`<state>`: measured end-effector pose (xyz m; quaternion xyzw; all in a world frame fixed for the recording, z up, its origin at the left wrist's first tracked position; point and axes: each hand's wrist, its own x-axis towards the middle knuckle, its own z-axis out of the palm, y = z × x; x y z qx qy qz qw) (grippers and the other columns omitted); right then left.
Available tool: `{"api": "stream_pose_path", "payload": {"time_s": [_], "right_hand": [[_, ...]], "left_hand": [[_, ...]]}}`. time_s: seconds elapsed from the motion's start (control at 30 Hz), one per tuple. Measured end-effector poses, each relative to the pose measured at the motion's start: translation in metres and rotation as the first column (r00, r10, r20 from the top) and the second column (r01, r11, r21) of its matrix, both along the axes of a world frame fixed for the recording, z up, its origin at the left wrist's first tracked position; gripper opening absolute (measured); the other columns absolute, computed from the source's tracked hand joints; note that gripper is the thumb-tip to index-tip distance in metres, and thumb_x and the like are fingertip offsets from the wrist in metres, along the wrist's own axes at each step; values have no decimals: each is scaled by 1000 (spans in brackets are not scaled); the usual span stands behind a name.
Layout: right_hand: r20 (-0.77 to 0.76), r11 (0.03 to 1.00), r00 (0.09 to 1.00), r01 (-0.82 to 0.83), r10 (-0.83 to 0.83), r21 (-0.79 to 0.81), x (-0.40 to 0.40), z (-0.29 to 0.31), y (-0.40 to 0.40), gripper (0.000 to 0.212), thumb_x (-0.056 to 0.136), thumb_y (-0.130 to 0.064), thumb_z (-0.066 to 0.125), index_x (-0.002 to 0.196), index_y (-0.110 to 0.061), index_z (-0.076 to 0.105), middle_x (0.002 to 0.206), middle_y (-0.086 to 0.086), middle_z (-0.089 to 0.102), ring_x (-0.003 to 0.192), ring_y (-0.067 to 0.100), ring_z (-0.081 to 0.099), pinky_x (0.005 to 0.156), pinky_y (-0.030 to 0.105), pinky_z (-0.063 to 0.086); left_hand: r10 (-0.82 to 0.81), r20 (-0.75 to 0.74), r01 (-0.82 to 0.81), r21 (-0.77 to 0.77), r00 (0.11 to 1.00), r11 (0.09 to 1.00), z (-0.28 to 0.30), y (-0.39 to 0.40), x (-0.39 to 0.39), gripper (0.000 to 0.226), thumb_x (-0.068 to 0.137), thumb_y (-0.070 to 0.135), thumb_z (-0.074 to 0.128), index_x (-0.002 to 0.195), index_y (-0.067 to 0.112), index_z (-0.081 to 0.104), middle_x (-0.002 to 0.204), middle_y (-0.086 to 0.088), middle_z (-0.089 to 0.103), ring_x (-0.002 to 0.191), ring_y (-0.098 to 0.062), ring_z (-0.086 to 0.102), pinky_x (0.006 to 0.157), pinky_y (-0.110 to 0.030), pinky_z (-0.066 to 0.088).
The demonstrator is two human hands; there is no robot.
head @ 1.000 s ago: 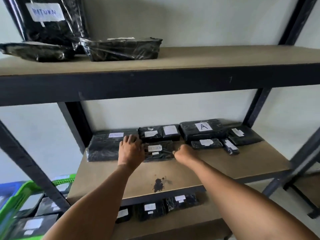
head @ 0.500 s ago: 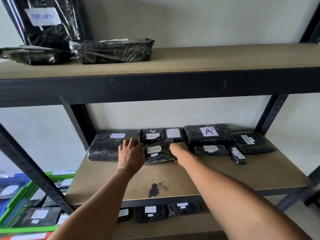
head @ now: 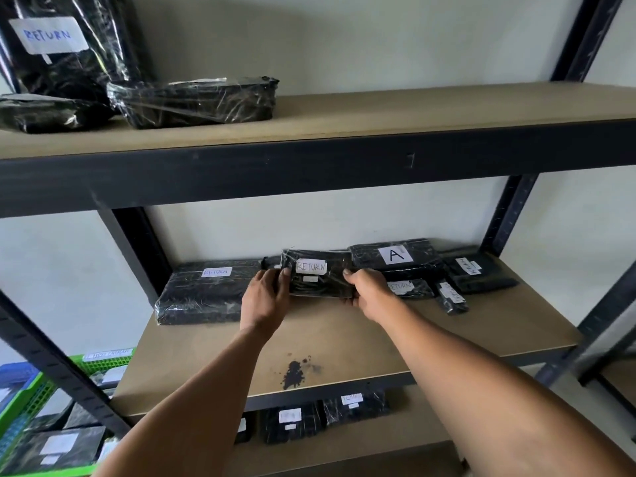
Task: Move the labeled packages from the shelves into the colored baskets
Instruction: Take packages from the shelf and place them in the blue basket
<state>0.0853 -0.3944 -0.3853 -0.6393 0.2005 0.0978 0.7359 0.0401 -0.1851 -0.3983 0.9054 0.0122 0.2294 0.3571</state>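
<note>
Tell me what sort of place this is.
Probably a parcel sorting or storage room: metal shelving holding black wrapped packages labeled RETURN or A, with colored baskets alongside.

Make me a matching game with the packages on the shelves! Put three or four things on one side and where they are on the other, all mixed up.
Things:
1. RETURN package
2. A package
3. tall RETURN bag
4. green basket

Places:
a. top shelf, far left
b. held up in both hands
c. down low, left of the shelves
d. lying at the back of the middle shelf

Pairs: 1-b, 2-d, 3-a, 4-c
</note>
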Motion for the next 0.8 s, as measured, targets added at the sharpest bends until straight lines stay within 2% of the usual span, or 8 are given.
{"api": "stream_pose_path", "payload": {"time_s": [0.1,0.23,0.27,0.33,0.4,0.5,0.67,0.8], "right_hand": [[18,1000,1000,-2,1,15,-1,0,-11,24,91,-13,68,113,-7,62,110,14,71,87,29,65,55,30,45],[48,999,999,-20,19,37,-8,-2,-21,21,90,-9,69,109,-11,62,107,12,73,91,28,68,62,33,48],[46,999,999,-29,28,42,-10,-4,-24,17,90,-8,69,105,-12,61,105,11,73,93,28,69,66,35,51],[29,999,999,-43,42,8,-12,-6,-30,12,90,-11,70,94,-13,58,99,9,73,95,29,68,75,41,53],[12,998,999,-46,46,-51,-11,-10,-35,11,90,-20,71,93,-15,62,100,10,73,91,29,69,75,42,56],[12,1000,1000,-4,4,-28,-9,-15,-43,10,94,-20,67,99,-12,66,99,12,73,79,26,69,63,36,57],[66,989,992,110,-103,-100,-6,-15,-52,5,95,-12,61,92,-11,64,88,10,71,66,21,67,53,31,55],[78,980,988,143,-133,-142,-4,-12,-54,10,96,-12,59,86,-10,62,78,9,68,61,19,63,53,31,53]], "left_hand": [[-52,-120,-3,-415,991,910,9,-21,3,30,103,42,49,87,18,59,67,3,56,67,-21,50,62,-34,38],[-126,-305,-128,-690,944,713,-3,-29,18,19,97,39,57,97,22,66,88,4,68,85,-17,61,82,-36,49],[-158,-338,-165,-753,928,637,-8,-29,21,19,94,38,60,97,22,69,93,-1,70,90,-21,64,84,-40,53],[-228,-333,-190,-854,915,485,-14,-28,23,14,96,28,60,97,19,71,96,-6,69,89,-24,64,75,-40,58],[-229,-327,-210,-883,917,419,-19,-27,23,16,100,21,57,105,12,69,98,-9,68,90,-24,64,72,-39,59],[-206,-336,-250,-901,919,355,-25,-24,19,23,101,20,55,117,8,66,108,-13,68,96,-27,65,72,-41,60],[-200,-344,-272,-908,917,318,-25,-24,14,23,101,18,54,119,9,65,108,-13,67,98,-28,64,85,-51,59],[-201,-333,-261,-912,921,316,-21,-25,14,22,101,19,54,117,10,66,112,-12,68,102,-29,65,80,-48,61]]}}
